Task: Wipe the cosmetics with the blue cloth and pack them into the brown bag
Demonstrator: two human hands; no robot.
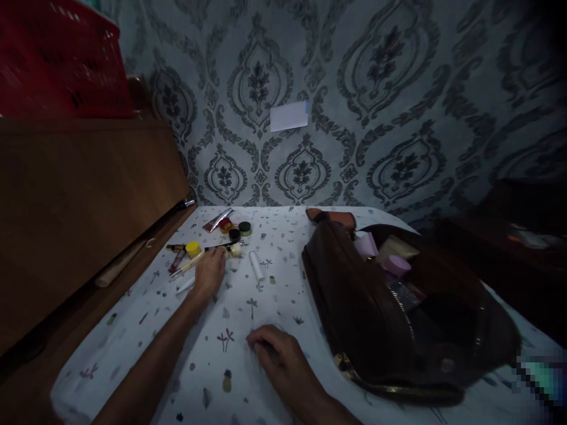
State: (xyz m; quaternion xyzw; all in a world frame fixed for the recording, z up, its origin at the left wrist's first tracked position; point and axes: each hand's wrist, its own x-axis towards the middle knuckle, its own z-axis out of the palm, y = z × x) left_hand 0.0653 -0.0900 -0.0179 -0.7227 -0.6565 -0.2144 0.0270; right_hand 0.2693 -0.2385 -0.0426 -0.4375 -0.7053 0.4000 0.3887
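Note:
My left hand (209, 273) reaches out over the white printed sheet (248, 378) and rests at the edge of a scatter of small cosmetics, its fingers curled down by a pencil (188, 265) and a small pale tube (235, 250). Whether it grips any of them is hidden. A yellow-capped jar (192, 248), two dark-lidded pots (240, 231) and a silver tube (217, 220) lie just beyond. A white stick (256, 265) lies to its right. My right hand (277, 354) lies nearer me on the sheet, fingers bent loosely, holding nothing I can see.
An open brown bag (354, 307) lies on the right with pale items inside. A wooden board (80, 200) runs along the left, a red crate (57, 59) above it. Patterned wallpaper (390, 118) is behind, with a white note (289, 115) stuck on.

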